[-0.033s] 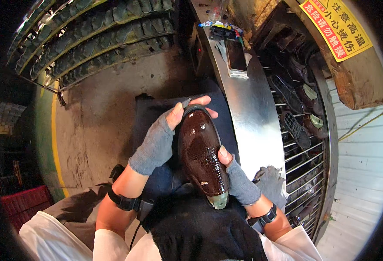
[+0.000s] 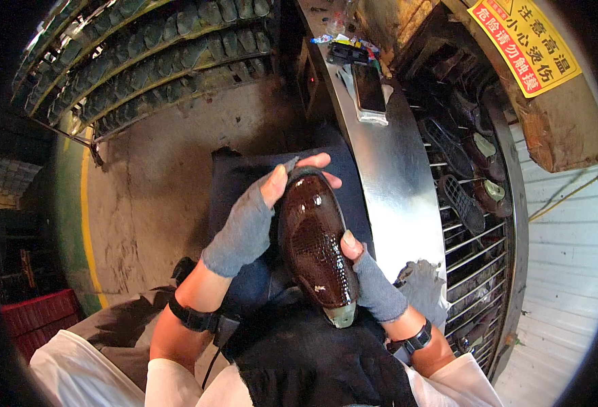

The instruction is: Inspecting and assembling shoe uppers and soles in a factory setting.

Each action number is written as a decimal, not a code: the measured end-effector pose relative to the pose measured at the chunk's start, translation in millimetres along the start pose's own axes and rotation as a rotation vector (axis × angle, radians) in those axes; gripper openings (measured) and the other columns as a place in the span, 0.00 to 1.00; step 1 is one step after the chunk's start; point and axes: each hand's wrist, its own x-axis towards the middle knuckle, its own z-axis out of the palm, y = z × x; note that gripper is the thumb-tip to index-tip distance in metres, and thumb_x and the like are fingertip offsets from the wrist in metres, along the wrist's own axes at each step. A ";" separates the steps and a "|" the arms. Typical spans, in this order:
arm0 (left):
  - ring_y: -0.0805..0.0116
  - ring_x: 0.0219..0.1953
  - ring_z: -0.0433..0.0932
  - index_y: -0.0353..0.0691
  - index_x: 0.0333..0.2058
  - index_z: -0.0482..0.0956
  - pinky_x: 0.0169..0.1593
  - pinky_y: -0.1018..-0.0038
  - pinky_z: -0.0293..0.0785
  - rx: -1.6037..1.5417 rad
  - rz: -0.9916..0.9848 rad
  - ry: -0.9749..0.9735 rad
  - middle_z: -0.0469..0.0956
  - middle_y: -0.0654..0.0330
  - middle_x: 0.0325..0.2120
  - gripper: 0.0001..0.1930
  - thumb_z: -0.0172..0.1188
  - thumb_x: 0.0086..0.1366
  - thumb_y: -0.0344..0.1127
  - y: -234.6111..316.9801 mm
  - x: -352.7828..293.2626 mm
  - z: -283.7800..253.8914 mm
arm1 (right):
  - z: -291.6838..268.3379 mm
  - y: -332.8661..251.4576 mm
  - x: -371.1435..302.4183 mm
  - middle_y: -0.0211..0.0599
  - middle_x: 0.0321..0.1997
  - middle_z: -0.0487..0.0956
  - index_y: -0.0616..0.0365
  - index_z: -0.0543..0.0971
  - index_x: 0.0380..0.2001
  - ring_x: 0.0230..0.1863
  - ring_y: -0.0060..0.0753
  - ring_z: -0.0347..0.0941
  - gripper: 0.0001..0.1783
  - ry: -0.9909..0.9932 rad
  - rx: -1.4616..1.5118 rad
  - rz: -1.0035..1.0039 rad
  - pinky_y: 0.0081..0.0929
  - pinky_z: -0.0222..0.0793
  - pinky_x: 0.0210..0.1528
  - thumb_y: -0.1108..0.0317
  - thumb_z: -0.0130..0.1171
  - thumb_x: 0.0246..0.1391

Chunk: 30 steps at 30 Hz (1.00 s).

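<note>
A glossy dark brown shoe [image 2: 310, 247] with a crocodile-like texture lies over my lap, its toe pointing away from me. The pale green end of a shoe last [image 2: 342, 316] shows at the heel end. My left hand [image 2: 248, 214], in a grey fingerless glove, curls round the toe, its thumb and fingertips at the rim. My right hand [image 2: 374, 275], gloved the same way, holds the right side near the heel with the thumb on the upper. The right fingers are hidden behind the shoe. Dark cloth covers my lap below it.
A metal counter [image 2: 397, 183] runs along my right, with a phone [image 2: 368, 88] on it. Beyond it, several shoes [image 2: 462, 203] rest on a barred metal rack [image 2: 479, 271]. Shelves of shoes [image 2: 170, 41] stand at the far left. A yellow warning sign [image 2: 526, 44] hangs upper right.
</note>
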 end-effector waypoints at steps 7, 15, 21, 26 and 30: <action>0.59 0.59 0.79 0.39 0.73 0.57 0.63 0.63 0.75 0.211 0.033 -0.017 0.76 0.45 0.60 0.54 0.82 0.53 0.41 19.9 -24.9 25.6 | -2.9 -0.3 -16.0 0.41 0.38 0.88 0.67 0.84 0.47 0.38 0.28 0.86 0.47 0.004 -0.151 0.011 0.24 0.82 0.42 0.25 0.49 0.64; 0.64 0.52 0.85 0.40 0.67 0.67 0.59 0.67 0.79 0.569 0.168 0.041 0.84 0.54 0.54 0.41 0.77 0.57 0.41 29.7 -41.1 35.4 | -0.2 6.9 -17.9 0.40 0.36 0.87 0.69 0.84 0.44 0.37 0.28 0.84 0.42 -0.063 -0.111 -0.040 0.24 0.79 0.38 0.32 0.57 0.64; 0.64 0.56 0.82 0.38 0.71 0.62 0.63 0.66 0.75 0.503 0.073 -0.020 0.80 0.50 0.60 0.47 0.78 0.56 0.36 36.5 -47.5 24.4 | 1.3 4.6 -17.1 0.40 0.36 0.86 0.71 0.84 0.44 0.38 0.26 0.82 0.39 -0.114 -0.177 -0.057 0.25 0.78 0.40 0.35 0.60 0.64; 0.58 0.59 0.80 0.37 0.72 0.59 0.65 0.63 0.75 0.279 0.052 0.030 0.76 0.43 0.63 0.48 0.77 0.57 0.35 29.8 -58.4 32.7 | 12.3 -9.4 -21.3 0.39 0.37 0.86 0.71 0.84 0.45 0.40 0.26 0.80 0.37 -0.122 -0.143 -0.038 0.26 0.77 0.42 0.38 0.61 0.65; 0.44 0.63 0.77 0.39 0.69 0.59 0.68 0.50 0.72 0.126 0.144 0.081 0.73 0.37 0.64 0.46 0.78 0.56 0.33 25.7 -64.7 22.3 | 11.5 -39.1 -19.0 0.35 0.40 0.84 0.71 0.81 0.51 0.42 0.23 0.78 0.36 -0.206 -0.191 -0.006 0.24 0.75 0.46 0.40 0.58 0.69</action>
